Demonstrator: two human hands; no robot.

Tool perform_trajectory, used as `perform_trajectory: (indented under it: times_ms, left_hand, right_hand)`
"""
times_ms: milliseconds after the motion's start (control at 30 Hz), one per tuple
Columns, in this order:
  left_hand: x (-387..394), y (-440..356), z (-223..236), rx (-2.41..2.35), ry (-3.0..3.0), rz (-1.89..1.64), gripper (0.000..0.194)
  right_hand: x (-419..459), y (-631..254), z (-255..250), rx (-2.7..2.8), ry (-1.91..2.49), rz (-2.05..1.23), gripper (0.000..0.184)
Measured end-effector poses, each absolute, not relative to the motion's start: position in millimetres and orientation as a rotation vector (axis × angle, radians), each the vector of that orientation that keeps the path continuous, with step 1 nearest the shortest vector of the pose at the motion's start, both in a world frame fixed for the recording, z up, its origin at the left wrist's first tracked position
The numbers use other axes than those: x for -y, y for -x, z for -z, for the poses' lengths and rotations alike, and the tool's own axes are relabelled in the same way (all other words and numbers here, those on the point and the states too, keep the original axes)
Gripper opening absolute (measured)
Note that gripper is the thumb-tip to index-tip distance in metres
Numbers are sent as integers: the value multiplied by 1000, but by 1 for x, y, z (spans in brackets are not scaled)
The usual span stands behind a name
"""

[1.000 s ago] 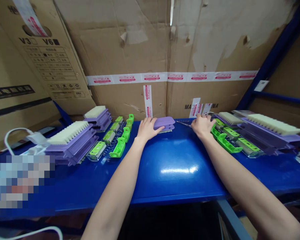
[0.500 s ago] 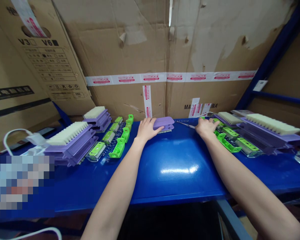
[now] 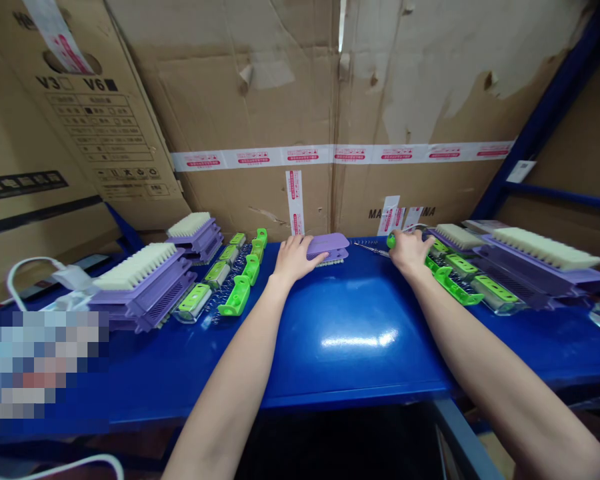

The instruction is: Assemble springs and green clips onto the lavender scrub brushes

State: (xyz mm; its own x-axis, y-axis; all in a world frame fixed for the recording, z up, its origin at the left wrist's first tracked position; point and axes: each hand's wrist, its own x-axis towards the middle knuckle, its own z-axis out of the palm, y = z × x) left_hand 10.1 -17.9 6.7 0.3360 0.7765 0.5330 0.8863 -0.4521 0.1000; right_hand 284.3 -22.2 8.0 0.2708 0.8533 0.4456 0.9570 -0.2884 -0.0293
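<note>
My left hand (image 3: 293, 259) rests at the far middle of the blue table (image 3: 350, 333), its fingers laid on the left end of a purple brush body (image 3: 329, 245) that lies bristles down. My right hand (image 3: 410, 253) is further right, fingers curled round a green plastic piece (image 3: 391, 241) whose tip shows at the thumb side. A thin metal tool (image 3: 373, 249) lies on the table between the two hands.
Stacks of purple brushes with cream bristles stand at the left (image 3: 145, 283) and right (image 3: 540, 263). Rows of green handles (image 3: 240, 287), clear-and-green parts (image 3: 495, 291) and springs lie beside them. Cardboard boxes (image 3: 300, 113) wall off the back. A white cable (image 3: 25, 273) lies far left.
My right hand reached right into the row of green parts, closed on one and drew back a little to the left with it. My left hand stayed on the purple brush body.
</note>
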Motion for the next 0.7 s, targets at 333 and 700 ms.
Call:
perform_trajectory:
  times_ms: [333, 700]
  left_hand:
    - [18, -9, -6, 1552, 2357, 779, 59]
    - [16, -5, -4, 1594, 2307, 798, 60]
  right_hand:
    - [36, -237, -24, 1825, 1948, 447, 43]
    - [39, -217, -13, 2133, 1869, 210, 44]
